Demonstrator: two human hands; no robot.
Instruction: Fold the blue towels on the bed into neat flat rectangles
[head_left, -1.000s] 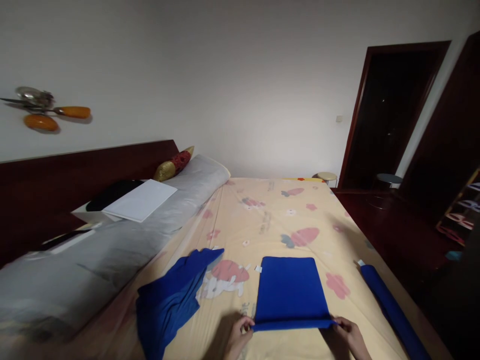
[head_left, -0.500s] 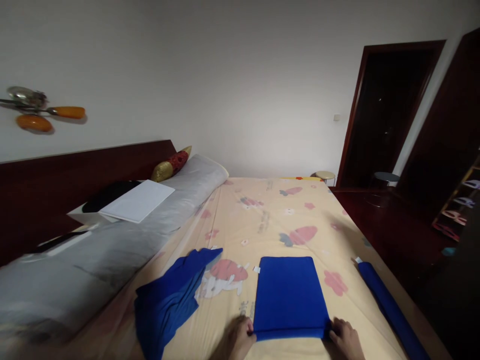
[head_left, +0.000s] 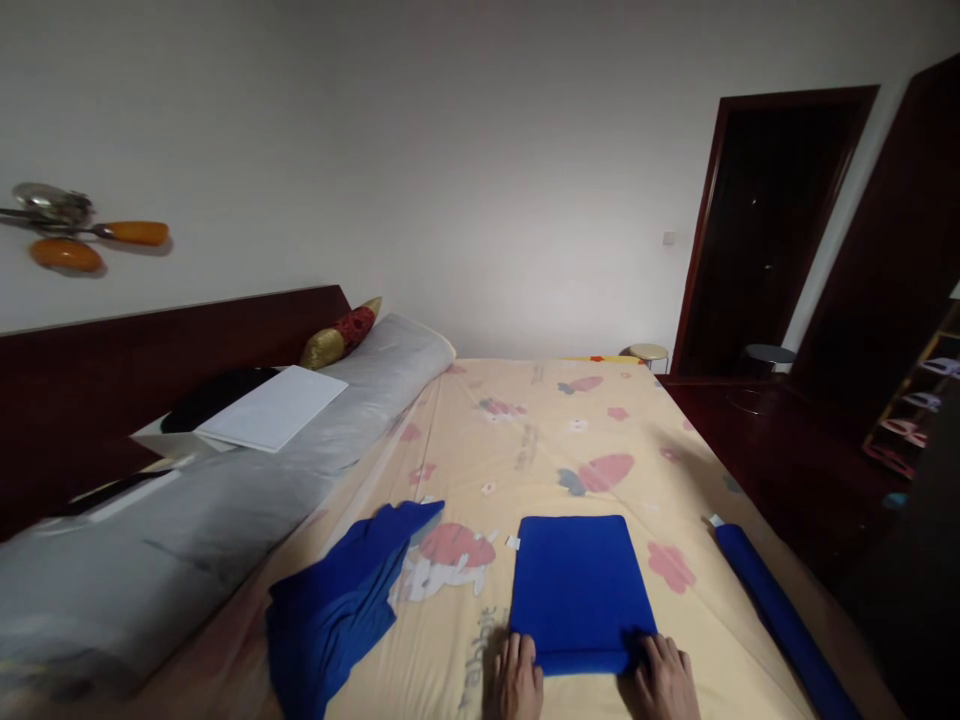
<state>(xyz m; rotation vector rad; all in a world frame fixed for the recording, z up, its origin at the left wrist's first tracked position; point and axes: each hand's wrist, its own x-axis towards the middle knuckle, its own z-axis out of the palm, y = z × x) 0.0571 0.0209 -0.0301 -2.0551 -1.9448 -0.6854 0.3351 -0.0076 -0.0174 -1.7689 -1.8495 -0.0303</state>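
A blue cloth (head_left: 577, 580) lies folded into a flat rectangle on the bed, with a small white tag at its far left corner. Its near edge is turned over into a narrow band. My left hand (head_left: 519, 678) grips the near left corner, fingers curled over the band. At the near right corner, my right hand (head_left: 666, 676) holds the same band, its fingers bent and thumb tucked at the edge. Left of them is a crumpled blue cloth (head_left: 345, 605). To the right, a long, narrow rolled blue cloth (head_left: 780, 615) with a white tag lies along the bed's edge.
The bed has a yellow patterned sheet (head_left: 540, 450). Along the headboard (head_left: 180, 345) lie a long grey pillow (head_left: 225, 520), a white flat panel (head_left: 277, 408) and a red and gold cushion (head_left: 343, 335). Two stools (head_left: 648, 352) stand beyond the bed, near a dark door (head_left: 772, 230).
Both hands have shifted from pinching the outer ends of the near edge to lying over it, the left one moving right. The near band looks folded slightly farther over.
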